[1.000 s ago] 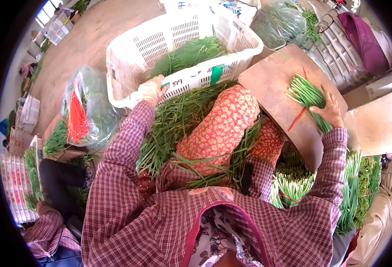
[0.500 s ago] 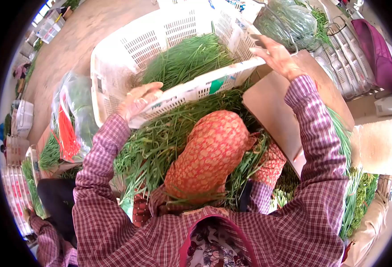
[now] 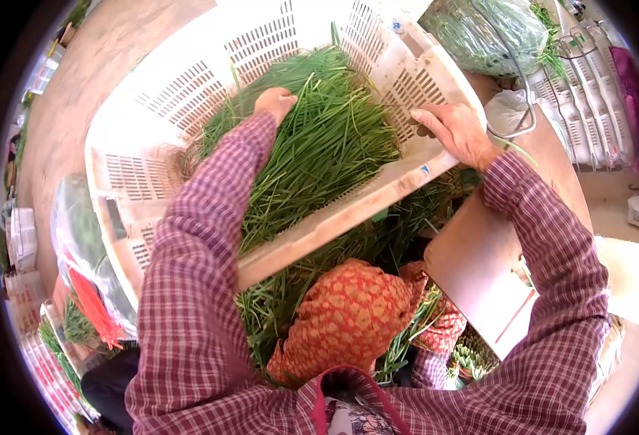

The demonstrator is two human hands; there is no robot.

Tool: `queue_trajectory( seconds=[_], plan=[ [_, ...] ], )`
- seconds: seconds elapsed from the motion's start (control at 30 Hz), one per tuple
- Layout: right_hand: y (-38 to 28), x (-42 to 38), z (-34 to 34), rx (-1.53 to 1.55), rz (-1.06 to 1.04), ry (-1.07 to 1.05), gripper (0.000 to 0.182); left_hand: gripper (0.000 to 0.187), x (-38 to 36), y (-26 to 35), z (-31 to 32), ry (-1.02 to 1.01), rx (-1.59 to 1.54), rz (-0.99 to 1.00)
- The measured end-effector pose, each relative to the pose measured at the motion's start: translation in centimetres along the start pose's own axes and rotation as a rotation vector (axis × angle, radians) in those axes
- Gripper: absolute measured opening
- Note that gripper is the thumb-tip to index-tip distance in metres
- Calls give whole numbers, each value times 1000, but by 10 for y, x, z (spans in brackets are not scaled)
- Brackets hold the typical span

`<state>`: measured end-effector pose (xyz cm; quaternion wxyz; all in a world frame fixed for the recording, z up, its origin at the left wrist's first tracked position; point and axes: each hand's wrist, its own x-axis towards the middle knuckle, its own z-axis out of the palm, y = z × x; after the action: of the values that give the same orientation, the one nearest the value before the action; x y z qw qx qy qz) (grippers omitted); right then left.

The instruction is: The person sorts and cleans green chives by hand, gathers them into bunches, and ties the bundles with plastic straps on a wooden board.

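A large white plastic crate [image 3: 334, 230] with slotted walls is tilted in front of me, holding a heap of long thin chives [image 3: 319, 145]. Inside it, my left hand [image 3: 276, 104] is closed at the upper left of the heap, its fingers curled into the leaves and partly hidden. My right hand [image 3: 456, 132] grips the crate's right rim, thumb on top and fingers over the inner side. Below the crate, a red-and-yellow patterned cloth [image 3: 352, 312] covers my leg, with loose green leaves [image 3: 261, 319] around it.
A brown board [image 3: 479, 254] lies to the right, under my forearm. A plastic bag of greens [image 3: 490, 36] and stacked white crates [image 3: 588, 94] stand at the upper right. At left are another clear bag [image 3: 80, 232] and red ties [image 3: 91, 304].
The crate has come closer and tips more toward me. My left hand has left its near rim and reached into the chives. My right hand still holds the rim.
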<state>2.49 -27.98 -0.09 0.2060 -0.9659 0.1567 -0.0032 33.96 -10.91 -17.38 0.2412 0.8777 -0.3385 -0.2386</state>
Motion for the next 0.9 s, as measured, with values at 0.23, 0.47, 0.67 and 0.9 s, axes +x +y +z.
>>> queue_trajectory(
  seconds=[0.23, 0.47, 0.67, 0.9],
  plan=[
    [-4, -3, 8, 59, -22, 199, 42, 51, 51, 9, 62, 187, 320, -139],
    [-5, -5, 5, 5, -11, 188, 41, 36, 42, -15, 72, 364, 119, 190],
    [-8, -8, 3, 19, -27, 214, 39, 28, 35, 36, 110, 323, -168, 496],
    [-7, -9, 3, -6, -41, 245, 36, 91, 30, 72, 129, -133, -10, 268]
  ],
)
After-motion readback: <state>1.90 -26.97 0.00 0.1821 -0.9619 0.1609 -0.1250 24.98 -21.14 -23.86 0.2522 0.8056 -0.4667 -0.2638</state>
